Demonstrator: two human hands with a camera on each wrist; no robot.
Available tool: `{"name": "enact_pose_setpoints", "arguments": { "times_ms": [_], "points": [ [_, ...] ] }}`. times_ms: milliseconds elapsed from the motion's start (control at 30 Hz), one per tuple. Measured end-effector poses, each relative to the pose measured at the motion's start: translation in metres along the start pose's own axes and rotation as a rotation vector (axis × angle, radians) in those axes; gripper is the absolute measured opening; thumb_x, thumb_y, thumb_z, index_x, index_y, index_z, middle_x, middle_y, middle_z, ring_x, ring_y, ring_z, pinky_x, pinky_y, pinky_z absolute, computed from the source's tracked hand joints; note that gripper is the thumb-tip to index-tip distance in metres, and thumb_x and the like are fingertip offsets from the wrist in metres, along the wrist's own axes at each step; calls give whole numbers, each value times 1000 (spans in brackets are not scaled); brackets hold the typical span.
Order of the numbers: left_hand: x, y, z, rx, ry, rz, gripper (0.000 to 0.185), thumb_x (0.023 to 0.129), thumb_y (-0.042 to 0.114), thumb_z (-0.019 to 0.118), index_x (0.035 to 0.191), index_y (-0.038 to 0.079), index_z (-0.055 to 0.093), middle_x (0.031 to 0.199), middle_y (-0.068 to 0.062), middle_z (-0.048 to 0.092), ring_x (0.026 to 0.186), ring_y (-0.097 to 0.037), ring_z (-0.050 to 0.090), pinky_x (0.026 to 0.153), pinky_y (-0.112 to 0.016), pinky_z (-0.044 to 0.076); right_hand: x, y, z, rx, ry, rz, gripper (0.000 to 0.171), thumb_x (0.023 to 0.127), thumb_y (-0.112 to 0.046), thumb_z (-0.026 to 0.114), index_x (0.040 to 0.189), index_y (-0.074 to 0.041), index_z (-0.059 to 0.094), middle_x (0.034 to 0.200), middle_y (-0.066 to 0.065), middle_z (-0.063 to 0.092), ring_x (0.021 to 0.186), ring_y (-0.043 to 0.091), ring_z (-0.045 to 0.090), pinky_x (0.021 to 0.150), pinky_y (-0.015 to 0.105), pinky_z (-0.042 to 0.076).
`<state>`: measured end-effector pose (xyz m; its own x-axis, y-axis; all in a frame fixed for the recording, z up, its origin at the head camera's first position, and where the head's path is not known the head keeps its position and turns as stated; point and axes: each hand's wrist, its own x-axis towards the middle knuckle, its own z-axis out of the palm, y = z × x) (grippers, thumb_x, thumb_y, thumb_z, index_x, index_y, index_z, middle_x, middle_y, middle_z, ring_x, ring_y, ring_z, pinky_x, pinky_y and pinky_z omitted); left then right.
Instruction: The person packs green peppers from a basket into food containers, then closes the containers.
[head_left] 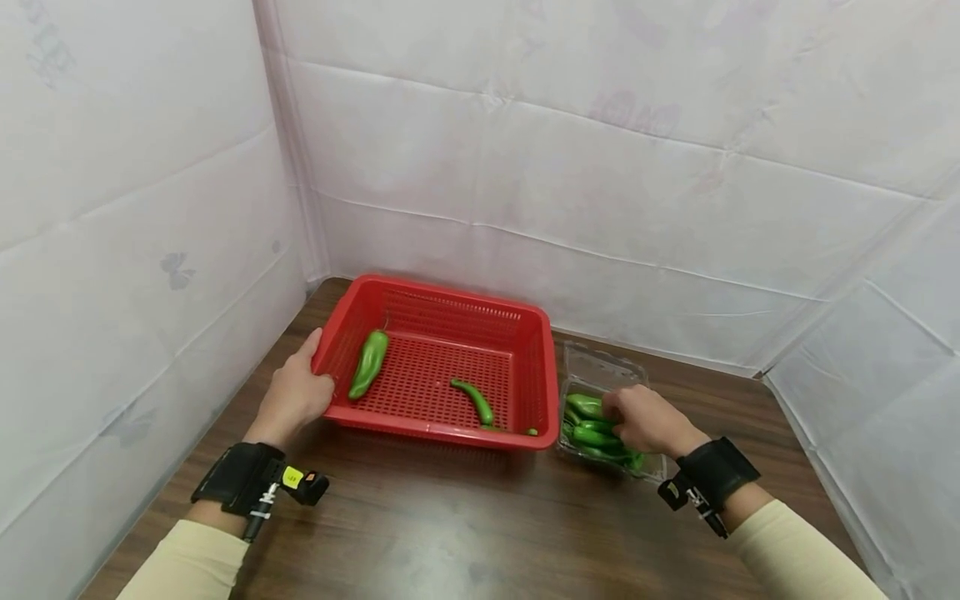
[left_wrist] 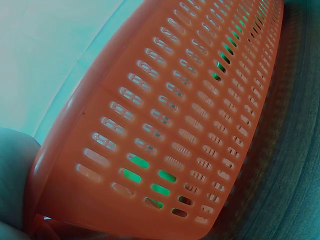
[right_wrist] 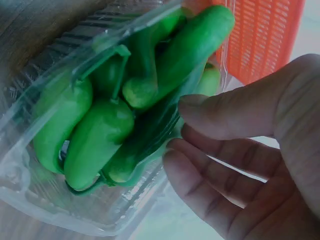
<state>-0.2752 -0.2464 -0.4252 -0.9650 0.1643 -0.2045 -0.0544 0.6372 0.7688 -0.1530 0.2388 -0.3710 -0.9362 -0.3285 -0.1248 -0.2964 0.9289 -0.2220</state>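
The green peppers (head_left: 596,433) lie heaped in a clear plastic clamshell container (head_left: 592,367) just right of the red slotted basket (head_left: 525,321), on the dark wooden table (head_left: 465,525). The right hand (head_left: 647,419) is directly over that heap and far nearer to it than the other hand, which is across the basket at its left side. From the head view the peppers' long axes run roughly left to right, crosswise to the right forearm, which comes in from the near right.

In the right wrist view the fingers (right_wrist: 210,175) are curled with the thumb (right_wrist: 225,112) above them, closing toward the peppers at the container's edge; whether they already pinch one cannot be told (the tips seem just beside the skin, perhaps touching).

The left hand (head_left: 294,392) grips the basket's near left corner, thumb along the rim and fingers wrapped down the outer wall, wrist low over the table.

Inside the basket lie a plump pepper (head_left: 368,362) near the left wall, a slender curved pepper (head_left: 474,401) near the front right, and a small green piece (head_left: 532,432) by the near right corner. White sheeting (head_left: 525,150) walls the table on the left, far and right sides.
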Motion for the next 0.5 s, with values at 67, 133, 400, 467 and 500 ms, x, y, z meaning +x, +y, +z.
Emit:
{"name": "enact_pose_setpoints", "arguments": {
  "times_ms": [67,133,400,467,500],
  "points": [
    [0,1,-1,0,1,-1,84,97,9,43,168,10,0,149,-37,45,119,-46,56,95,-62,53,-1,1,0,1,0,3,26,81,13,63,77,-13,59,70,-5,43,64,7,34,62,27,30],
    [0,0,-1,-2,-1,-6,83,97,9,43,168,10,0,150,-36,45,119,-46,56,95,-62,52,-1,2,1,2,0,13,27,82,13,63,77,-13,59,70,-6,43,64,6,34,62,26,30],
    [0,1,0,-6,-3,-6,83,97,9,42,168,10,1,150,-36,45,119,-45,56,95,-60,52,-7,5,-2,-35,18,118,25,83,12,59,80,-11,69,67,-4,50,60,8,39,58,27,32],
    [0,2,0,-1,1,-3,83,96,9,43,168,9,1,149,-37,45,117,-45,56,93,-59,53,-8,7,0,-24,0,120,25,84,12,61,85,-11,72,71,-3,58,62,8,45,59,27,37],
    [0,2,0,-2,-2,-3,83,97,10,43,168,9,1,149,-36,45,117,-45,56,93,-58,53,-9,8,1,-26,-2,116,26,83,11,63,88,-12,74,74,-3,63,65,8,50,61,28,41]
  ]
}}
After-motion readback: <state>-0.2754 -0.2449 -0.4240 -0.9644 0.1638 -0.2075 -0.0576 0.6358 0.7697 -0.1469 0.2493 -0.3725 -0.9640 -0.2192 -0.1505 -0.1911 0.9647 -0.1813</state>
